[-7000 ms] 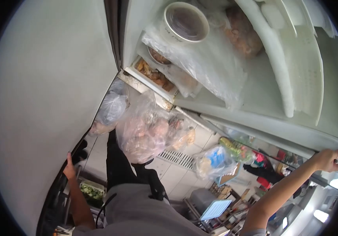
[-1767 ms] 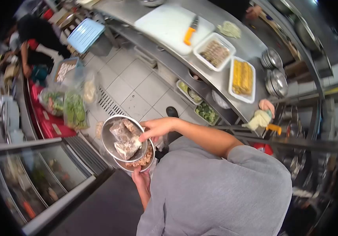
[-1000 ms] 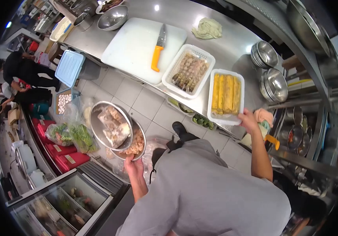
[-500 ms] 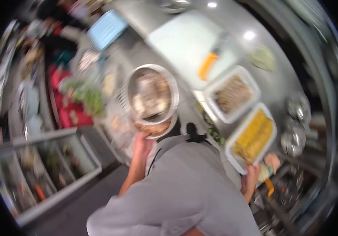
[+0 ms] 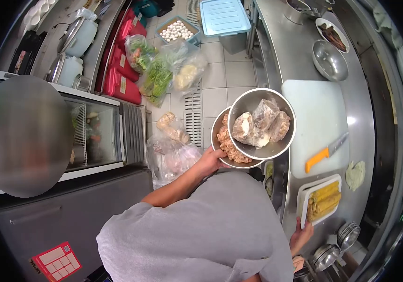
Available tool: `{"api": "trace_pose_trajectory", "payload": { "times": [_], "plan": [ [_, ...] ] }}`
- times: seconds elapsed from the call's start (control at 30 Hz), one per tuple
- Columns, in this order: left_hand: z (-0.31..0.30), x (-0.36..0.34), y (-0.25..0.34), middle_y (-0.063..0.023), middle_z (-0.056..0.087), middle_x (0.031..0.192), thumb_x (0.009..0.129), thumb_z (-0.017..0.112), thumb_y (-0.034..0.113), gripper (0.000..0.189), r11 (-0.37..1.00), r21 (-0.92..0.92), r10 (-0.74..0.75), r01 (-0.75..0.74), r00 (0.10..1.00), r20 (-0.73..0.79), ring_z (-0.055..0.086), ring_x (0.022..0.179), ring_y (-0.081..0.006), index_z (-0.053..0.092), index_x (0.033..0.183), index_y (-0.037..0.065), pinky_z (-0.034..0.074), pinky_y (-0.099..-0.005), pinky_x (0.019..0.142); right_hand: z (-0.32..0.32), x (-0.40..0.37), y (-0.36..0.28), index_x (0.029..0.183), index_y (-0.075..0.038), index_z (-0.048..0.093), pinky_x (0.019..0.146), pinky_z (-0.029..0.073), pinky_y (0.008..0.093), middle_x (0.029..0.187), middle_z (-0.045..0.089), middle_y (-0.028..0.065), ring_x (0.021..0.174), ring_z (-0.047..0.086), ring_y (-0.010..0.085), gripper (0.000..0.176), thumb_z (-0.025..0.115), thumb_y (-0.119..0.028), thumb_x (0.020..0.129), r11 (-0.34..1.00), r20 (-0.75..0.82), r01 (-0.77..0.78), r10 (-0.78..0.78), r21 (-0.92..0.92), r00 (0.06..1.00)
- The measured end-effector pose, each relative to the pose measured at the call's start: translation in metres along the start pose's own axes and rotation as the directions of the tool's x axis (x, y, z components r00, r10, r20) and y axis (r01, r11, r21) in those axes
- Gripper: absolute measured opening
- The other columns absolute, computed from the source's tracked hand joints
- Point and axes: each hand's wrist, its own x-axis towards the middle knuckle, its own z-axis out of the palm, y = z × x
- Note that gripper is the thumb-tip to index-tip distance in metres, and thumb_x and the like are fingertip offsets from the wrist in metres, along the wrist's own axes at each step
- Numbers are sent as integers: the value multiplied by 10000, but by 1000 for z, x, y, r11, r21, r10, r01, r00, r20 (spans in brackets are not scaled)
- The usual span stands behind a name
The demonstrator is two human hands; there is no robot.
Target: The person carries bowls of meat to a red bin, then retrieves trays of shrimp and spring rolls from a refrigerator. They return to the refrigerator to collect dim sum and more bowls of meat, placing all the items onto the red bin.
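My left hand grips the rim of a metal bowl that holds pinkish minced meat. A second metal bowl rests partly over it, with several plastic-wrapped chunks of pale brown meat inside. On the right, my right hand is closed on the near end of a white tray of yellow rolls. That tray sits over another white container, whose contents are hidden. A white cutting board with an orange-handled knife lies just beyond the trays.
A pale green leaf and metal bowls are on the steel counter. Bagged greens, a plastic bag and a crate of eggs stand on the floor. A glass-topped fridge is at left.
My view has swung round and become sharp. The tray of yellow rolls, earlier beside a tray of brown strips, now sits over a white container. My left hand still holds the bowl.
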Motion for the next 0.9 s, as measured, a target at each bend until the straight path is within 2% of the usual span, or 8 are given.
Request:
{"api": "trace_pose_trajectory", "payload": {
  "times": [0.1, 0.33, 0.5, 0.53, 0.6, 0.63, 0.73, 0.9],
  "plan": [
    [0, 5, -5, -166, 551, 1095, 769, 451, 28, 426, 999, 23, 42, -41, 998, -50, 613, 894, -258, 401, 1189, -24, 552, -385, 698, -38, 17, 14, 1183, -86, 440, 604, 417, 294, 1023, 517, 84, 877, 516, 175, 487, 531, -255, 736, 933, -104, -201, 177, -298, 979],
    [2, 14, -42, -177, 550, 1088, 762, 438, 18, 443, 994, -37, 97, -101, 990, -102, 625, 846, -289, 376, 1199, -30, 572, -385, 646, -84, 37, 30, 1288, -131, 298, 769, 412, 422, 1216, 379, 89, 1053, 389, 216, 624, 552, -271, 735, 967, -166, -180, 151, -178, 975],
    [-15, 11, -61, -131, 575, 1029, 747, 484, 57, 284, 986, 63, 166, -155, 950, -263, 573, 917, -262, 514, 1017, -24, 513, -428, 740, -86, 45, 33, 1158, -7, 449, 759, 486, 391, 1045, 549, 115, 920, 571, 247, 461, 594, -191, 761, 992, -20, -120, 121, 43, 992],
    [-23, 12, -63, -115, 582, 1002, 740, 517, 94, 231, 979, 135, 173, -150, 968, -182, 561, 902, -238, 545, 950, 1, 465, -416, 818, -63, 36, 25, 1041, -33, 526, 650, 471, 335, 993, 553, 89, 833, 557, 186, 321, 568, -254, 812, 979, -195, 36, -75, -199, 978],
    [-22, 11, -71, -107, 589, 1028, 743, 529, 99, 299, 985, -48, 158, -163, 983, -98, 557, 982, -240, 528, 1026, 0, 418, -401, 907, -97, 40, 31, 818, -20, 559, 498, 433, 265, 653, 520, 38, 562, 481, 111, 228, 604, -241, 779, 359, -35, 134, -428, -924, 903],
    [-12, 10, -74, -121, 557, 1129, 740, 528, 70, 397, 975, -59, 201, -215, 961, -191, 533, 1055, -254, 479, 1125, -13, 420, -398, 924, -82, 33, 15, 756, -17, 557, 465, 418, 257, 623, 523, 49, 564, 506, 106, 204, 606, -215, 765, 709, -182, -30, -140, -704, 973],
    [21, 5, -90, -164, 464, 1236, 727, 480, 24, 533, 959, -74, 259, -273, 952, -161, 480, 1132, -292, 359, 1244, -25, 419, -410, 966, -81, 41, -14, 818, 17, 547, 442, 453, 247, 643, 568, 98, 499, 536, 159, 137, 534, -107, 761, 932, 6, -355, 356, -73, 934],
    [1, 5, -84, -168, 500, 1190, 746, 456, 12, 493, 957, -140, 225, -253, 956, -189, 548, 1044, -291, 365, 1228, -39, 520, -379, 834, -48, 22, -37, 866, 82, 510, 462, 507, 257, 696, 581, 148, 529, 583, 209, 167, 469, -36, 756, 937, 107, -349, 350, -26, 931]
  ]
}}
